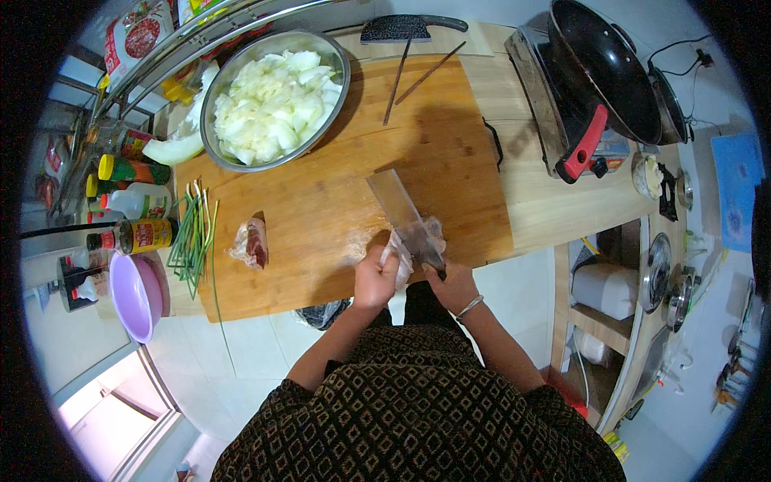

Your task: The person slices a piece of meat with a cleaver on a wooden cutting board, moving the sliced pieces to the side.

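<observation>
My right hand (452, 286) grips the dark handle of a cleaver (397, 202), its broad blade pointing away to the upper left. Under and beside the blade is a pale piece of raw meat (399, 260), which my left hand (374, 278) holds near the front edge of the wooden cutting board (319, 211). More pale meat (435, 232) shows on the blade's right side. Part of the meat is hidden by the blade and fingers. Farther left on the board lies a separate chunk of raw meat (250, 243), red and white.
A steel bowl (344, 102) of cut pale vegetable stands at the board's back left. Scallions (193, 241) lie along its left edge, near bottles and a purple basin (135, 298). Chopsticks (397, 81) and a second cleaver (394, 29) lie behind. At right, a wok (602, 66) rests on a stove.
</observation>
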`<state>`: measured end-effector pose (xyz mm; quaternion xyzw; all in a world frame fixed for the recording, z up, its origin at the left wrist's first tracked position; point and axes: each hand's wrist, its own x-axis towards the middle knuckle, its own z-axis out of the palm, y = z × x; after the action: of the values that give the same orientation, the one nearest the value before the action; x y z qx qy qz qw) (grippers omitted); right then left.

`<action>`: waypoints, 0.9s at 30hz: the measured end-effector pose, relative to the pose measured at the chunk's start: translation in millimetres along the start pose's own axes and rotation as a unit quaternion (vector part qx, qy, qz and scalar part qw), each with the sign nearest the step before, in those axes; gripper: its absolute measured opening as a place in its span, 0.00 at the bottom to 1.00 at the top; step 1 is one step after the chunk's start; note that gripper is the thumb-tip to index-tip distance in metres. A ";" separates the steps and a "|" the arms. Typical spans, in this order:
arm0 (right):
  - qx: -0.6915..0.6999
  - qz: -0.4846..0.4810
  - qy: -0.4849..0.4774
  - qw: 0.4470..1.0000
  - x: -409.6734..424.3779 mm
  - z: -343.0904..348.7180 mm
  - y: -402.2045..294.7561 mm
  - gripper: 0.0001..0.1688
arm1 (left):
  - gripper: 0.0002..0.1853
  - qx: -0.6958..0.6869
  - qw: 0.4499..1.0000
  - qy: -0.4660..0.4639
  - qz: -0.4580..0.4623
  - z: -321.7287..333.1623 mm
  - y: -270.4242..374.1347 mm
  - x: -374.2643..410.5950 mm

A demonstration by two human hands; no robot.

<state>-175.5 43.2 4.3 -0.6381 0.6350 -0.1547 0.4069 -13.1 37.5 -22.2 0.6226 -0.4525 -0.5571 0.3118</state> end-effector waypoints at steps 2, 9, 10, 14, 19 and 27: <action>-0.050 0.000 -0.004 0.999 -0.3 1.6 0.3 0.15 | 0.08 -0.050 0.997 0.043 0.027 5.3 -10.6 1.2; -0.217 -0.006 -0.027 0.976 -28.5 -4.1 -26.7 0.12 | 0.09 -0.063 0.996 0.062 0.013 6.2 0.5 -4.4; -0.234 -0.004 -0.024 0.972 -33.6 -1.8 -25.6 0.12 | 0.08 -0.043 0.997 0.052 0.022 5.7 0.7 -4.8; -0.266 -0.010 0.008 0.964 -38.2 11.3 -17.1 0.11 | 0.10 -0.002 0.999 0.030 0.029 5.7 7.5 -5.5; -0.247 0.008 0.029 0.969 -24.7 23.3 -17.0 0.19 | 0.10 0.005 0.995 0.084 0.060 11.2 5.7 -4.1; -0.072 0.006 0.104 0.992 -5.8 31.6 -9.4 0.14 | 0.10 -0.060 0.989 0.116 0.069 19.4 -18.1 0.9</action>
<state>-147.4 57.5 -6.8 -0.6428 0.6869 -0.1715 0.2926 -28.2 46.1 -42.4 0.6305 -0.4213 -0.4843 0.4364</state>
